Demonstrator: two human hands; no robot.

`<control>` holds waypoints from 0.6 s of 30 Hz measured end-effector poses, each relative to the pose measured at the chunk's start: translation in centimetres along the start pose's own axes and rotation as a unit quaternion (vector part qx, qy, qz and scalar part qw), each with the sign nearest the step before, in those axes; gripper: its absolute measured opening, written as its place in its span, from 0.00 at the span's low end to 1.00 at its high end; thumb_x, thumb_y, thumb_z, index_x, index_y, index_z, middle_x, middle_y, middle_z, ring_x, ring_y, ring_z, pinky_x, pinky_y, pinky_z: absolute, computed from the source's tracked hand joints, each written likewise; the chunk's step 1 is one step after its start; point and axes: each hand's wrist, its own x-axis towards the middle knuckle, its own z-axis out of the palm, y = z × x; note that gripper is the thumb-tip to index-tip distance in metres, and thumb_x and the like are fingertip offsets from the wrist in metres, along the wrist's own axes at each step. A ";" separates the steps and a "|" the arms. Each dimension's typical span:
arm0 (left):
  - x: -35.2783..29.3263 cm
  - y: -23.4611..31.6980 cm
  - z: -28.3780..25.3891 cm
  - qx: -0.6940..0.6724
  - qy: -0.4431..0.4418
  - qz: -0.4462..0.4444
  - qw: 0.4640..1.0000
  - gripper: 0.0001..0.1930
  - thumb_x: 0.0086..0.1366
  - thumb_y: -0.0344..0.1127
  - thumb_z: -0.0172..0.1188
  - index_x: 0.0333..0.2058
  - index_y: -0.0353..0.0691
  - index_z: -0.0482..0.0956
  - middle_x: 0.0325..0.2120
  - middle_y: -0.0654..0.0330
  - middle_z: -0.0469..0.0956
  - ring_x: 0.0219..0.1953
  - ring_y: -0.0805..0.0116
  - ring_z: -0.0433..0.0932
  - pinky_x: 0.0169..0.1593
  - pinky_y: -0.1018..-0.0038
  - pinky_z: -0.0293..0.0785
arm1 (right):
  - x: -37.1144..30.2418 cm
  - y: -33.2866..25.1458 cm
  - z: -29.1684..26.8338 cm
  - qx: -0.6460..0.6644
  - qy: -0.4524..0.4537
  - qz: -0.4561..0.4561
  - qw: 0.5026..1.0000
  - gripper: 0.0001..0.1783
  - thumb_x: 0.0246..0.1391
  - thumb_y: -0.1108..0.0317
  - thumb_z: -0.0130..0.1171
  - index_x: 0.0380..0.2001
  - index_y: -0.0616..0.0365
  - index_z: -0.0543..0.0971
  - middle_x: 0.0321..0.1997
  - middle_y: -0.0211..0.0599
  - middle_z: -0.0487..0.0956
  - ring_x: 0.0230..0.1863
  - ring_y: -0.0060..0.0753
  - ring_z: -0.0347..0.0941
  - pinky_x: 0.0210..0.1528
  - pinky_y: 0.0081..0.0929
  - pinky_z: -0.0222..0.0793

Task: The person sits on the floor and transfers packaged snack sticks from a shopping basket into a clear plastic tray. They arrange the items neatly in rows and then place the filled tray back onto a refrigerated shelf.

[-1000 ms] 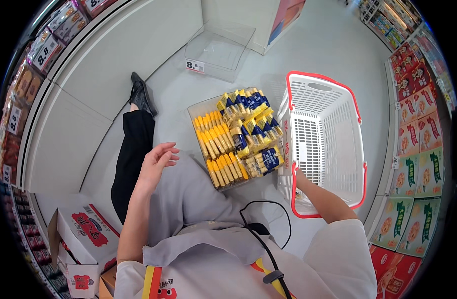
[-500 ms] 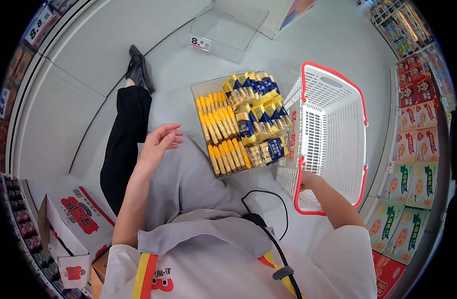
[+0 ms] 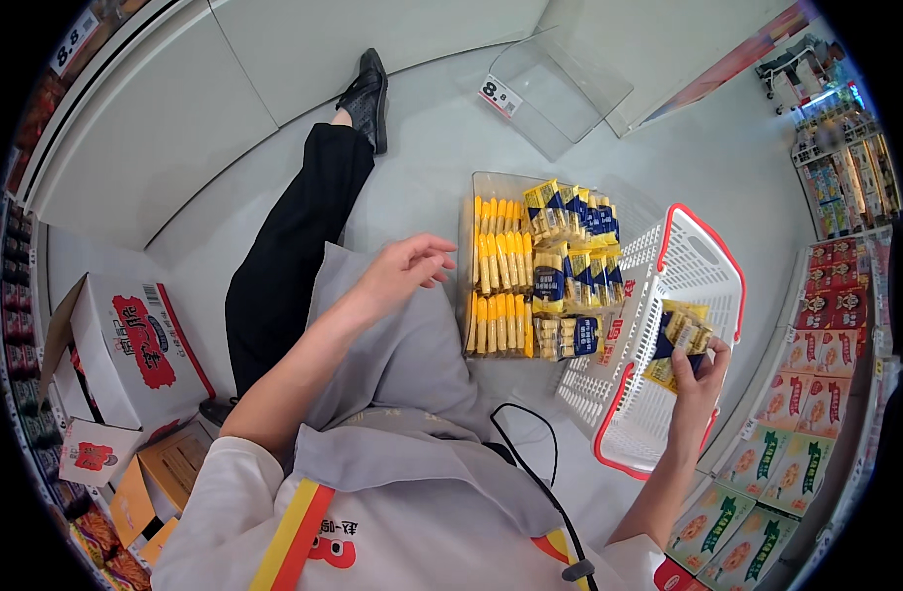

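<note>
My right hand [image 3: 701, 379] grips a yellow and navy snack packet [image 3: 686, 330] with pale sticks showing through its clear wrap. It is over the mouth of a white plastic shopping basket [image 3: 629, 414] with red handles, to my right. In front of me on the floor stands a clear tray [image 3: 467, 222], filled with rows of upright yellow-topped packets [image 3: 501, 261] on the left and yellow and navy packets [image 3: 574, 271] on the right. My left hand [image 3: 404, 271] hovers just left of the tray, empty, with loosely bent fingers apart.
An empty clear bin [image 3: 560, 94] with a price tag lies beyond the tray. Opened cartons [image 3: 141, 340] stand at my left, near stocked shelves. Stacked snack boxes [image 3: 806, 384] line the right side. A black cable [image 3: 540, 424] loops near my lap.
My right hand has come up from inside the basket with a snack packet in view. My head view has shifted left. My left hand stays empty and now appears nearer the tray.
</note>
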 end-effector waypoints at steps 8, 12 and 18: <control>-1.1 -1.4 3.8 0.158 -0.115 0.063 0.979 0.14 0.66 0.32 0.50 0.46 0.32 0.73 0.38 0.52 0.78 0.40 0.60 0.77 0.45 0.69 0.72 | -0.6 1.2 6.1 -0.264 -0.043 -0.024 0.963 0.24 0.47 0.75 0.63 0.50 0.68 0.72 0.40 0.46 0.80 0.39 0.30 0.77 0.43 0.25 0.71; 0.3 -1.6 4.2 0.211 -0.081 0.139 0.964 0.15 0.65 0.31 0.51 0.48 0.33 0.72 0.42 0.51 0.76 0.44 0.59 0.75 0.49 0.67 0.71 | 2.3 0.0 5.4 -0.271 -0.012 -0.032 0.962 0.24 0.49 0.71 0.63 0.49 0.70 0.71 0.33 0.43 0.81 0.33 0.26 0.76 0.37 0.24 0.71; 3.3 -2.6 7.0 0.196 -0.085 0.156 0.964 0.16 0.65 0.34 0.51 0.49 0.31 0.71 0.44 0.47 0.75 0.49 0.57 0.74 0.50 0.66 0.71 | 0.4 3.2 11.1 -0.261 -0.106 -0.058 0.958 0.24 0.50 0.73 0.62 0.50 0.70 0.69 0.38 0.45 0.80 0.39 0.26 0.76 0.40 0.21 0.71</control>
